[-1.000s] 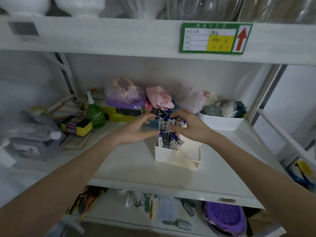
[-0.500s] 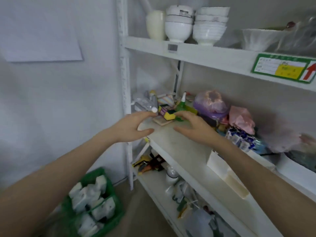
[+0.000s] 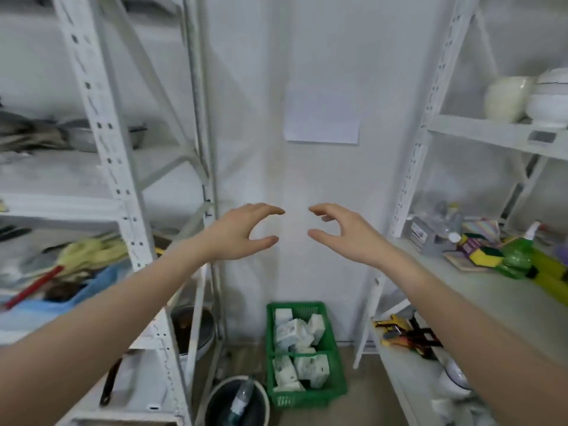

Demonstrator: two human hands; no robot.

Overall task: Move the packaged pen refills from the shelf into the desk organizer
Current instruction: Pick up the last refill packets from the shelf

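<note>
My left hand and my right hand hang in mid-air in front of a white wall, facing each other a short gap apart. Both are empty, with curved fingers held apart. Neither the pen refills nor the desk organizer is in view. The white shelf that held them runs along the right edge, and only its left end shows.
On the right shelf lie a green spray bottle, sponges and a clear box. A green basket of white packs stands on the floor by a dark bucket. Another white rack stands left.
The view has swung left, away from the organizer and the refills. Both hands left the refill packs and came off the shelf, and now hover empty before the wall.
</note>
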